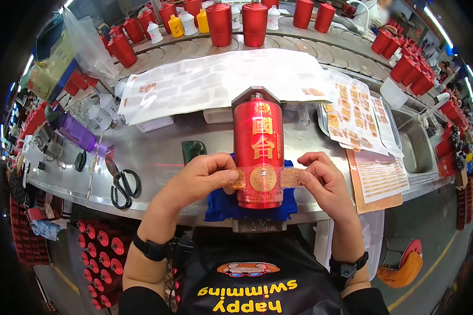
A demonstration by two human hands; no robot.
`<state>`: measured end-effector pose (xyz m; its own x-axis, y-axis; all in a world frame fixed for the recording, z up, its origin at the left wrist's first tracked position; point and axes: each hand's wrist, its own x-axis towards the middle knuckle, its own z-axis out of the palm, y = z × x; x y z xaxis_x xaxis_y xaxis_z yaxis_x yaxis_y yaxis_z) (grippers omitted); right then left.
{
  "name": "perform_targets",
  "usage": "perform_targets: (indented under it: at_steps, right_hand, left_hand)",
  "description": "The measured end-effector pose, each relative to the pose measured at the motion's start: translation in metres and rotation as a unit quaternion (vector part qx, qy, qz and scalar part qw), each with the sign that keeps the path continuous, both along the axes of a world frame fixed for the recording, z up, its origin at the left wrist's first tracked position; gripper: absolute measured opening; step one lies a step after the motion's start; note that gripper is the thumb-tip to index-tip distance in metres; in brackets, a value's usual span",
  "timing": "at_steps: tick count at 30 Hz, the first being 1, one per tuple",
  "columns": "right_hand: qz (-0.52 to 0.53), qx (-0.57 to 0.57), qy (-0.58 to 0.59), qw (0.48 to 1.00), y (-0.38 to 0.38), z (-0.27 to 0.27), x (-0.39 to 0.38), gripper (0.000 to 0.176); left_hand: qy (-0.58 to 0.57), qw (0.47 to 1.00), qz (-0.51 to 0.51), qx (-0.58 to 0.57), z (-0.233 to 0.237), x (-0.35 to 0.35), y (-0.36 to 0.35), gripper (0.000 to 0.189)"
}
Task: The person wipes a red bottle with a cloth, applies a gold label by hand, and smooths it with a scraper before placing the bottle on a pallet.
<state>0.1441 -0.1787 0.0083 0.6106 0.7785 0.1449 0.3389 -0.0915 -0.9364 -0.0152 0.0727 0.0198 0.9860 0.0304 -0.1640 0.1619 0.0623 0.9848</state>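
A red bottle (pixel 258 142) with gold characters lies in a holder on a blue cloth (pixel 214 206), its neck pointing away from me. A translucent decal strip (pixel 290 177) with a round gold emblem stretches across the lower part of the bottle. My left hand (pixel 209 174) pinches the strip's left end between thumb and fingers. At the bottle's right side, my right hand (pixel 323 181) pinches the other end. Thin red light lines cross the bottle.
Black scissors (pixel 125 184) and a purple bottle (pixel 74 128) lie left. White sheets (pixel 220 79) spread behind; decal sheets (pixel 355 113) and a sink (pixel 416 147) are right. A dark green piece (pixel 194 150) sits near my left hand. Red bottles (pixel 220 23) stand on the conveyor.
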Motion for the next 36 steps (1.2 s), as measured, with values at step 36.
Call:
perform_targets:
  at_steps: [36]
  right_hand:
    - [0.009, -0.024, -0.01, 1.0, 0.01, -0.013, 0.002, 0.022]
  left_hand:
    - [0.005, 0.997, 0.038, 0.072, 0.005, -0.001, -0.007, 0.022]
